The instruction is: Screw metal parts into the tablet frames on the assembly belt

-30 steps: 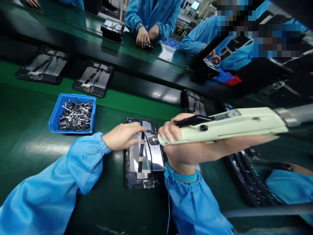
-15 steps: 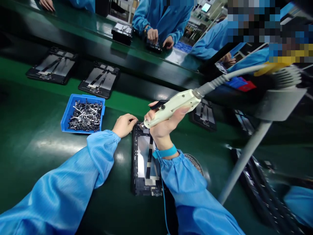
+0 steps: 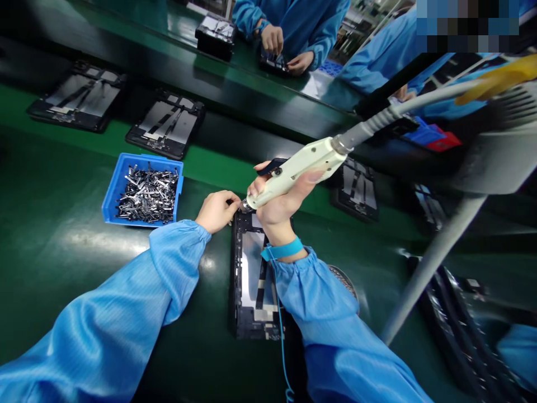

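My right hand (image 3: 277, 211) is wrapped round a pale electric screwdriver (image 3: 308, 165), which slants down to the left. Its metal tip is at the upper left corner of an opened tablet (image 3: 250, 263), lying on the green bench with its inner parts showing. At that same corner my left hand (image 3: 217, 211) has thumb and fingers pinched together, close beside the tip. Whatever is between those fingers is too small to make out. The right hand and sleeve cover part of the tablet's right side.
Left of the tablet stands a blue bin (image 3: 109, 204) of small metal-and-black parts. More opened tablets (image 3: 81, 98) lie along the back strip. A round metal dish (image 3: 344, 280) is partly behind my right sleeve. A grey lamp stand (image 3: 436, 268) rises at right. Co-workers' hands (image 3: 272, 40) work opposite.
The screwdriver tip has shifted slightly towards the tablet's upper left corner, nearer my left fingers. My left hand stays pinched there. The whole view has shifted a little.
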Tool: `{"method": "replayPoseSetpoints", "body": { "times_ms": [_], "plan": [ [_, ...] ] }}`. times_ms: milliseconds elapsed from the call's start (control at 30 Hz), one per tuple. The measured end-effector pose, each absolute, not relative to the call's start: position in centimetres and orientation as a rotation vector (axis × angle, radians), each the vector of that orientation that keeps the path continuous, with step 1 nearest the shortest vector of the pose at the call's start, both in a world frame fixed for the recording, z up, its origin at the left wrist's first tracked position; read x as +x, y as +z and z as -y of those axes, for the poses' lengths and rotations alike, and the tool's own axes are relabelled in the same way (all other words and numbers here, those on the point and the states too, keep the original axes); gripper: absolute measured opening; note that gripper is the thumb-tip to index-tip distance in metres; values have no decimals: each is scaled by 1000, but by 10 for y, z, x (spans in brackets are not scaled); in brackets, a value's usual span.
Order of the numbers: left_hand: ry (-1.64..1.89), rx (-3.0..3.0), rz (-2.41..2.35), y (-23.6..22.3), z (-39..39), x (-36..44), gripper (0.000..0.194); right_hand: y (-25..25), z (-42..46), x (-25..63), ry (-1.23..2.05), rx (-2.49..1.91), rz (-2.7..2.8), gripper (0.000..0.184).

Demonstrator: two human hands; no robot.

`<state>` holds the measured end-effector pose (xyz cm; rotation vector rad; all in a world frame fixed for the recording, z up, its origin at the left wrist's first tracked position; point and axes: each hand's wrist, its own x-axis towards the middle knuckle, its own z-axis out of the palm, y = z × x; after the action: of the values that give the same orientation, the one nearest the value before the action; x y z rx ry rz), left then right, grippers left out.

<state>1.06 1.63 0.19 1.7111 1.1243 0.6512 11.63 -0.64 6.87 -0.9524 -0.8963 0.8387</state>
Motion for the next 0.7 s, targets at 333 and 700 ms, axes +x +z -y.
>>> {"method": "replayPoseSetpoints", "body": {
  "times_ms": [333,700],
  "plan": [
    [654,1726,-1135,2,-16,12,14,64,1,114,839,-938,859,76],
    [664,1802,-1154,-2,-17,10,15,81,8,115,807,-936,809,73]
  ]
}}
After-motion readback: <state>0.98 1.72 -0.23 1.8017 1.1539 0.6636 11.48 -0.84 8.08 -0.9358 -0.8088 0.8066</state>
